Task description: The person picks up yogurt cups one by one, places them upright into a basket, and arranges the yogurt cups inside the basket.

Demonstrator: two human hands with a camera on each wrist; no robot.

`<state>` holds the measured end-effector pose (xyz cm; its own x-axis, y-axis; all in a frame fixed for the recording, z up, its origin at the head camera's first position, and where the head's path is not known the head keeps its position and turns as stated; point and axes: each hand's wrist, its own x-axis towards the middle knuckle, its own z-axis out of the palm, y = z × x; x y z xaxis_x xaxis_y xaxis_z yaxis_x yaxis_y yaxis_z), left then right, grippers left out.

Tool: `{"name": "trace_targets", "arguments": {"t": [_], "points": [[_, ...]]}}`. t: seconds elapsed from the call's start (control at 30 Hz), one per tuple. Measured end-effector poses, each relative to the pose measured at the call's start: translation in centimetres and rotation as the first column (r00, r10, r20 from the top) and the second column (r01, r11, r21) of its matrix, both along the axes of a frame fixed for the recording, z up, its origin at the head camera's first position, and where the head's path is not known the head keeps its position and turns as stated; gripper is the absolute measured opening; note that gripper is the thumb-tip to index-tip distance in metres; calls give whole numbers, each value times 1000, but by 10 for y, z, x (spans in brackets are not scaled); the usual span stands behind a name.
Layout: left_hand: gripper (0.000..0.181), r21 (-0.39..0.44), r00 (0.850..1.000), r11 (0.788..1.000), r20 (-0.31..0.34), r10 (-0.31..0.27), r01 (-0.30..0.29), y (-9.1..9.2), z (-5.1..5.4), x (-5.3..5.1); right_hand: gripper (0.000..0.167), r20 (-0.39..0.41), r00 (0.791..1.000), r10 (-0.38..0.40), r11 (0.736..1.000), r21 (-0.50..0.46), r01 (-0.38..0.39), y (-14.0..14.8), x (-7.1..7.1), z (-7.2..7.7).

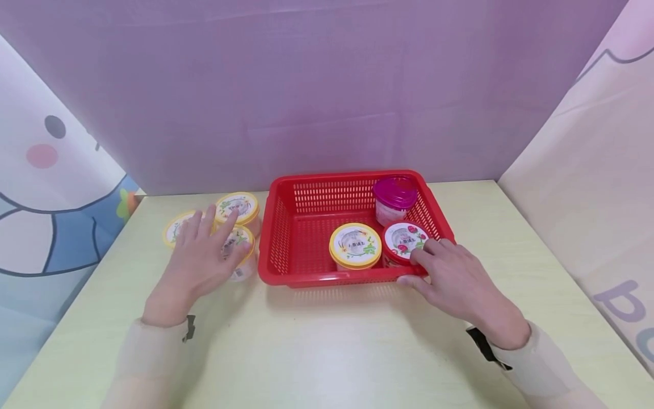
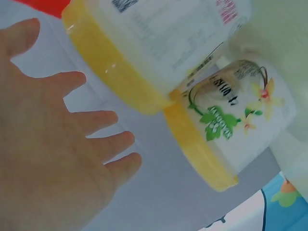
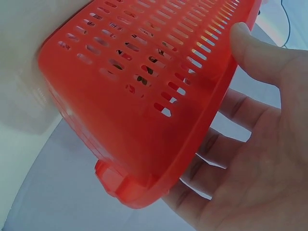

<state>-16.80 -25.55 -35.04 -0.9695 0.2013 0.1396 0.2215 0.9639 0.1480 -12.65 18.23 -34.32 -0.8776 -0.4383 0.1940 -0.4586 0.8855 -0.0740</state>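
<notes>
A red plastic basket [image 1: 306, 279] stands on the table, and my right hand [image 1: 457, 278] grips its front right corner. In the right wrist view the thumb [image 3: 255, 53] lies on the rim's outer side and the fingers reach over behind it. Inside sit a yellow-lidded cup [image 1: 355, 245], a red-lidded cup [image 1: 406, 238] and a cup with a purple lid [image 1: 395, 192]. My left hand [image 1: 196, 261] is spread above three yellow-lidded cups left of the basket. The left wrist view has two of these, a nearer cup [image 2: 149, 43] and a flower-printed cup [image 2: 236, 115], apart from the fingers.
The pale wooden table [image 1: 327, 352] extends in front of the basket and to its right. A purple cloth [image 1: 327, 102] hangs behind the table. Printed cloths, one with a cartoon figure [image 1: 51, 216], border the left and right sides.
</notes>
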Motion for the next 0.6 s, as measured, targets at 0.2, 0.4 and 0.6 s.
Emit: {"name": "trace_targets", "arguments": {"t": [0.2,0.4,0.6], "points": [[79,-57,999,998,-7,-38,37,3,-13,-5,55,10,1000,-10,1000,2,10,0,0,0],[71,-63,999,997,-21,-47,46,9,-20,-6,55,14,1000,-8,1000,0,8,-1,-1,0],[71,-82,999,996,-13,-37,36,14,-19,-4,55,20,1000,-8,1000,2,8,-1,0,1]]}}
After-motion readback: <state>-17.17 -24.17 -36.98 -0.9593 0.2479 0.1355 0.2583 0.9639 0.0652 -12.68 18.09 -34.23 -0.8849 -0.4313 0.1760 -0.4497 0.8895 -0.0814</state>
